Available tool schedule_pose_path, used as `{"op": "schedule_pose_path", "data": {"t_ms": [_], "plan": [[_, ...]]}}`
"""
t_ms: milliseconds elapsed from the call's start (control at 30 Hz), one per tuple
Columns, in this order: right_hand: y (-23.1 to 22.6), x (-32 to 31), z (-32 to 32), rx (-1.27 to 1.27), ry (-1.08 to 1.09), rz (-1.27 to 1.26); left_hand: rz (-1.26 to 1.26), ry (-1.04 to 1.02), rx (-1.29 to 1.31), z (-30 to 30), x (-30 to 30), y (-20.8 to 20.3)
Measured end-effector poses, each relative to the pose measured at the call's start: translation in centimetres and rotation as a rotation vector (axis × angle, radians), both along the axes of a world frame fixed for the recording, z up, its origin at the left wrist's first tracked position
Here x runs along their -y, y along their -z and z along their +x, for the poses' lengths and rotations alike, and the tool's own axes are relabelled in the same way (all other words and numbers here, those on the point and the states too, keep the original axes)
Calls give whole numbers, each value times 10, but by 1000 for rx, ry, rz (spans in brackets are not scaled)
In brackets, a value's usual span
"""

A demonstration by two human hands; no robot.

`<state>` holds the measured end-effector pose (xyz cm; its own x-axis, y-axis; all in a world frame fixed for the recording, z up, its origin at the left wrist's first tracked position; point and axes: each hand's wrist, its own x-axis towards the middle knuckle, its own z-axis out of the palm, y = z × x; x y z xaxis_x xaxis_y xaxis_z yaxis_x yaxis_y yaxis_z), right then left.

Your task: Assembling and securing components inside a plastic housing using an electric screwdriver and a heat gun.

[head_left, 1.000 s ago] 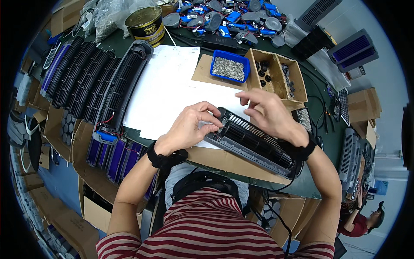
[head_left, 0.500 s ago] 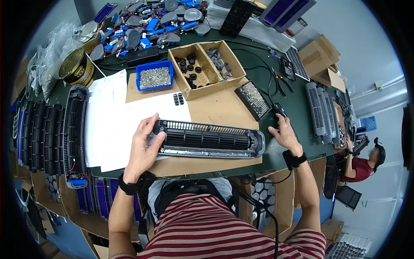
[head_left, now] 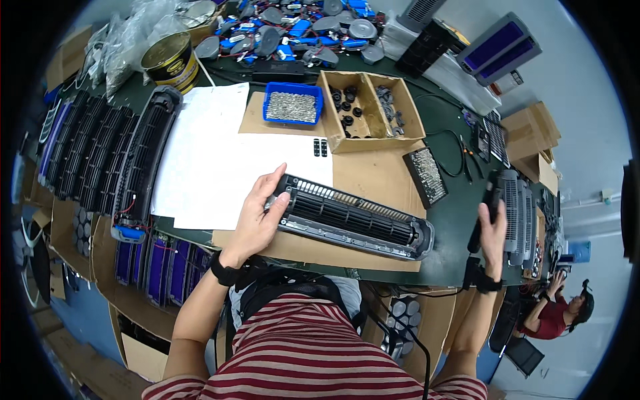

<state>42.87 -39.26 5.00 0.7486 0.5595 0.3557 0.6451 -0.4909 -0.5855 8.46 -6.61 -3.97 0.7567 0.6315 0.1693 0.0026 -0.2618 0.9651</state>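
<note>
My left hand (head_left: 257, 217) is closed on the left end of a long grey fan housing (head_left: 350, 219), thumb on top. A black ribbed fan roller lies lengthwise inside the housing. The housing slants over the cardboard sheet, its right end nearer to me. Off to the right, my right hand (head_left: 493, 239) is wrapped round a black electric screwdriver (head_left: 493, 191), held roughly upright above the green table; its tip is hard to make out. Beyond the housing stand a black tray of screws (head_left: 425, 175) and a blue tray of small metal parts (head_left: 291, 108).
A divided cardboard box (head_left: 370, 142) holds black and grey small parts. White papers (head_left: 200, 160) lie left of centre, beside several fan units (head_left: 100, 153). Pliers (head_left: 470, 160) and cables lie at the right, near grey grilles (head_left: 517, 213). A co-worker (head_left: 557, 313) sits far right.
My right hand has taken up the black screwdriver from the table and moved right with it. The housing has tilted, its right end coming nearer to me; the whole view has shifted.
</note>
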Motion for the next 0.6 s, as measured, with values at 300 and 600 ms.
{"op": "schedule_pose_path", "data": {"t_ms": [300, 600], "plan": [[-89, -150, -140, -804, -783, 1020, 25, -88, 27, 5, 2, 4], [-25, -272, -208, -655, -599, 810, 95, -115, 40, 5, 2, 2]]}}
